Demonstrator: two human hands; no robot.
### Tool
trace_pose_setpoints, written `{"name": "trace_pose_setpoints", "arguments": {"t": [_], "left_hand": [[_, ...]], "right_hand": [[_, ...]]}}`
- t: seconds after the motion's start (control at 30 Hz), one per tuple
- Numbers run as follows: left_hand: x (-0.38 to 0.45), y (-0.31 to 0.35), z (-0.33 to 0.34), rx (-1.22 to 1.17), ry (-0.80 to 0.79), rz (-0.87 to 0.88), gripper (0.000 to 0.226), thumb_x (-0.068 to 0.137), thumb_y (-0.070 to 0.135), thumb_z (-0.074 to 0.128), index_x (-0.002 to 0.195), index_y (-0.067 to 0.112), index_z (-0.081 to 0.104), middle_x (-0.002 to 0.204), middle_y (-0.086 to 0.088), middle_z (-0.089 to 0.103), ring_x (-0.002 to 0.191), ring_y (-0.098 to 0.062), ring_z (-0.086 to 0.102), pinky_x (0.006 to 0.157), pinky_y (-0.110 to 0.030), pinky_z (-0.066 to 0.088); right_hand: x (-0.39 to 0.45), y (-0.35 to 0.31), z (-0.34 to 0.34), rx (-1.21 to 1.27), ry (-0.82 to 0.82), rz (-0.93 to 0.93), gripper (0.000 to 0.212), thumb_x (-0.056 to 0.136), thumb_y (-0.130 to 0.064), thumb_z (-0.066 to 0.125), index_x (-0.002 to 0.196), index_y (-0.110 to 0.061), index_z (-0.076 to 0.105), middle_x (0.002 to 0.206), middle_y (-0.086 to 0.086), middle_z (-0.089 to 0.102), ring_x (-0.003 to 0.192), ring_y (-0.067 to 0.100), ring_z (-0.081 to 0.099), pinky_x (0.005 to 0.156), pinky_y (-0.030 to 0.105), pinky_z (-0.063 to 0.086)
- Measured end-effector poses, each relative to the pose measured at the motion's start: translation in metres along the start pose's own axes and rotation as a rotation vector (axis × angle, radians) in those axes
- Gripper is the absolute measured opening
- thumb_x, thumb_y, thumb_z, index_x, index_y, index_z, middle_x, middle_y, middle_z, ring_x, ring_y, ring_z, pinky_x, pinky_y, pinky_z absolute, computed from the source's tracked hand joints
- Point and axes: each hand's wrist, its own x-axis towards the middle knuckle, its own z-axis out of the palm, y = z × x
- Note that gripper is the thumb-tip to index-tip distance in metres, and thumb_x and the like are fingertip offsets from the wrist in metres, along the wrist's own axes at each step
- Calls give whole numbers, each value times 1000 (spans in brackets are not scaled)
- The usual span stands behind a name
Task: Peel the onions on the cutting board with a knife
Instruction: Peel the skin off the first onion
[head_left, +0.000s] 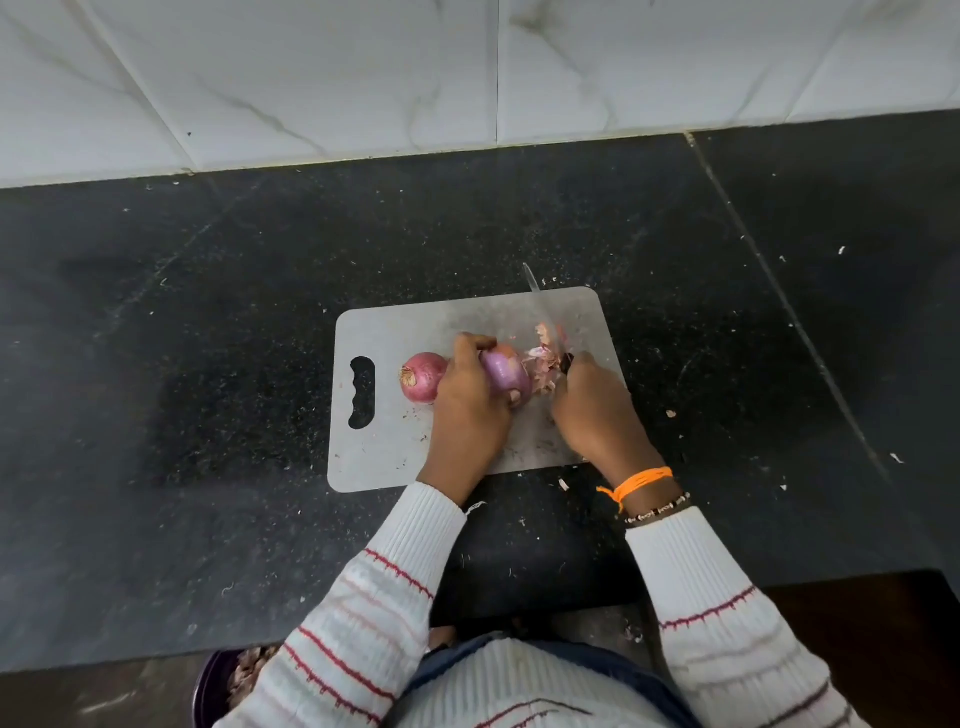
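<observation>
On the cutting board (384, 457), left hand (470, 402) grips onion (506, 374), right hand (597, 410) grips knife (545, 312).

I log: black speckled stone counter (208, 338); white marbled wall tiles (311, 67); dark purple bowl of peel scraps (218, 686), bottom-left edge.

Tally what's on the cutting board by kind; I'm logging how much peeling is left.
Onions: 2, one unpeeled, one part-peeled gripped by the left hand
Knives: 1, held by the right hand
Piles of peeled skin: 1
Total: 4
</observation>
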Motion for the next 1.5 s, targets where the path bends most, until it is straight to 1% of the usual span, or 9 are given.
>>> {"name": "trace_pose_setpoints", "arguments": {"t": [0.17, 0.37, 0.5, 0.6, 0.73, 0.93, 1.07, 1.23, 1.5], "left_hand": [[2, 1, -1, -4, -57, 24, 54, 75, 1, 71, 120, 8, 41, 108, 2, 50, 101, -14, 51, 86, -23, 44], [2, -4, -2, -118, -70, -21, 63, 75, -2, 70, 130, 14, 43, 126, -2, 50, 109, -12, 50, 96, -26, 45], [2, 1, -7, -211, -54, -42, 64, 76, -6, 68, 131, 16, 44, 125, 2, 44, 111, -13, 49, 89, -12, 46], [1, 5, -8, -231, -34, -3, 62, 77, -5, 68, 129, 19, 45, 121, 4, 41, 111, -10, 47, 82, -1, 42], [0, 11, -7, -389, 5, -60, 58, 78, -3, 68, 124, 22, 43, 124, -1, 46, 107, -10, 52, 85, -10, 48], [2, 14, -12, -1056, -138, -454, 49, 87, -3, 56, 132, -4, 37, 128, -24, 51, 107, -32, 62, 83, -33, 56], [2, 26, -17, -1288, -229, -598, 24, 91, 7, 52, 108, -9, 53, 94, -22, 69, 83, -27, 70, 75, -30, 58], [7, 31, -18, -1368, -254, -673, 22, 90, 19, 53, 100, 1, 57, 100, -20, 62, 83, -28, 66, 77, -37, 55], [5, 26, -17, -1400, -298, -756, 47, 92, 42, 45, 112, 1, 56, 104, -20, 61, 92, -28, 60, 77, -31, 55]], "right_hand": [[15, 2, 12, 549, -43, 134, 39, 92, -29, 52, 125, -8, 53, 93, 6, 64, 82, 22, 61, 55, 19, 42], [20, 9, 16, 793, -5, 173, 17, 84, -13, 64, 101, -12, 63, 82, 6, 64, 66, 16, 56, 47, 23, 41], [24, 10, 12, 688, 98, 116, 22, 85, -9, 63, 107, -7, 59, 98, 8, 63, 89, 19, 57, 73, 31, 46], [21, 11, 10, 459, 214, -12, 20, 86, -5, 57, 106, 0, 55, 101, 12, 62, 93, 23, 57, 74, 27, 42], [20, 15, 15, 257, 275, -120, 15, 87, -4, 56, 101, -2, 56, 97, 18, 64, 92, 32, 62, 71, 33, 47], [15, 10, 6, 427, 260, -163, 12, 93, -14, 51, 93, -5, 59, 91, 11, 65, 82, 20, 57, 63, 22, 32], [10, 3, -2, 566, 247, -173, 18, 95, -19, 49, 92, -5, 60, 88, 8, 62, 80, 18, 56, 68, 28, 39], [5, -3, -6, 658, 178, -205, 14, 94, -20, 50, 84, -13, 57, 64, -9, 52, 54, 3, 47, 51, 21, 36], [3, 7, -10, 642, 96, -65, 30, 97, -26, 46, 84, -3, 61, 61, 0, 53, 52, 7, 50, 48, 23, 38]]}}
